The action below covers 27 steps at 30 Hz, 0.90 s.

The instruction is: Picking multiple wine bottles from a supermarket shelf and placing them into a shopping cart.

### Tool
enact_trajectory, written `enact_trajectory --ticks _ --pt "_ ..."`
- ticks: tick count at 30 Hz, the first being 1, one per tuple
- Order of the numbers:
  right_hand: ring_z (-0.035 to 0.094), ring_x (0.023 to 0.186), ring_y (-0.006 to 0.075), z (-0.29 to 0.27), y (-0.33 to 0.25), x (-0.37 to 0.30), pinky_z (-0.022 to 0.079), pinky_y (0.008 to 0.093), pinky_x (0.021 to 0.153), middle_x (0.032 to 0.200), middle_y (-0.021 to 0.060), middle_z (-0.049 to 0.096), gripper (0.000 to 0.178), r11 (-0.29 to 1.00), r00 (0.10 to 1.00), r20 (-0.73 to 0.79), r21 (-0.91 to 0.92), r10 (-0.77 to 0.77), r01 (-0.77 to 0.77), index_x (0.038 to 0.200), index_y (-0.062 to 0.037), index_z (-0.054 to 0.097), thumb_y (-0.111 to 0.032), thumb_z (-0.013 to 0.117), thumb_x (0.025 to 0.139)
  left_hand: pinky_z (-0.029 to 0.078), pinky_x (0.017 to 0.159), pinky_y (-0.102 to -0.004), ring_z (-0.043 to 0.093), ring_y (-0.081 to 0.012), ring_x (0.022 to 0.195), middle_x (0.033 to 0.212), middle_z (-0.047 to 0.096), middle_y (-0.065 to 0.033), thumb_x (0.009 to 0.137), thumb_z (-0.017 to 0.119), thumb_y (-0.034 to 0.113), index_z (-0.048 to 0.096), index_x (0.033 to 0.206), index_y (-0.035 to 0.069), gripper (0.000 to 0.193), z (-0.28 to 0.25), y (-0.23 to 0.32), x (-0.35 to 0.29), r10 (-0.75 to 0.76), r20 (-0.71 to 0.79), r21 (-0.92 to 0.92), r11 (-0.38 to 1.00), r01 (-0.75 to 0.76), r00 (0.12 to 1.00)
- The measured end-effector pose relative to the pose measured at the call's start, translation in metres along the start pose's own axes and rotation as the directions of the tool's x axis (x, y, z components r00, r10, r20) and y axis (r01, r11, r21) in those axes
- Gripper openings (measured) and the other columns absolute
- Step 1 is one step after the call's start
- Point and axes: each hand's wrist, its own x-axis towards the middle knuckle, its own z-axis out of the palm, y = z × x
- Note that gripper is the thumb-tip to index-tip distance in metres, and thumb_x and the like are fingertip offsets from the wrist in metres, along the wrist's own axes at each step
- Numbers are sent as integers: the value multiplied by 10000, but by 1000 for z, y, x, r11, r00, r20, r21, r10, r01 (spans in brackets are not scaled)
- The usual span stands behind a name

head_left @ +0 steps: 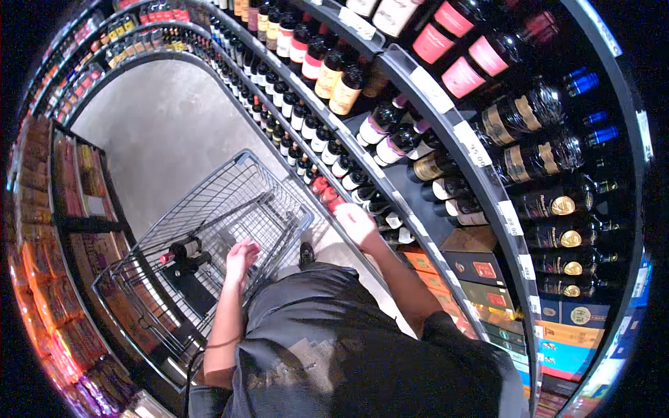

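Observation:
My left hand (242,258) is over the wire shopping cart (216,184), fingers loosely bent and apart, with nothing in it. In the cart below and to its left lie a dark bottle with a red cap (182,249) and another dark bottle (196,262). My right hand (357,227) reaches out beside the lower wine shelves, close to several red-topped items (325,189). It is overexposed, so its fingers and anything in them cannot be made out. Just beyond it stand dark wine bottles with white labels (341,166).
Tall curved shelves (451,115) of wine bottles rise on my right, with boxed goods (481,268) lower down. Shelves of orange and purple packages (42,279) line the left. Grey floor (139,111) stretches ahead toward more bottle shelves (157,38).

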Motion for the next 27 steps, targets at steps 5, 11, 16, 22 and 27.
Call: enact_trajectory --ticks 5,11,16,22,27 --pt "573 957 145 -76 47 30 482 281 842 1067 78 604 271 918 920 -374 314 -113 240 1181 38 556 -10 561 914 502 904 -347 654 -185 1003 1102 697 -82 967 510 215 598 1234 79 313 84 29 15 -82 203 109 992 60 976" --pt "627 1036 159 -148 -15 56 489 284 924 1175 88 661 363 938 686 -725 192 -62 288 1218 1 594 -95 706 886 500 904 -340 635 -153 1047 1143 680 -59 963 517 225 568 1284 86 353 201 66 9 -129 384 243 969 35 914" --pt "604 1107 267 -182 -17 92 441 350 991 1225 164 634 477 986 734 -676 70 -64 150 1233 17 592 -323 676 910 498 867 -317 627 -123 1056 1161 676 -35 984 509 288 579 1266 113 339 278 79 14 -196 513 308 951 33 836" --pt "514 1264 287 -184 -1 137 347 390 1108 1353 192 556 512 436 873 -355 -880 -335 -190 1399 -50 479 -339 558 984 507 821 -316 637 -136 958 1093 682 -39 989 514 367 607 1174 119 323 330 84 33 -230 553 184 971 152 801" --pt "433 1340 288 -186 27 153 320 389 1147 1485 103 430 487 51 921 -183 -983 -345 -177 1502 -162 343 -203 415 1022 532 744 -344 634 -171 878 1035 658 -47 982 540 409 549 1244 115 394 369 85 33 -273 515 203 960 194 813"
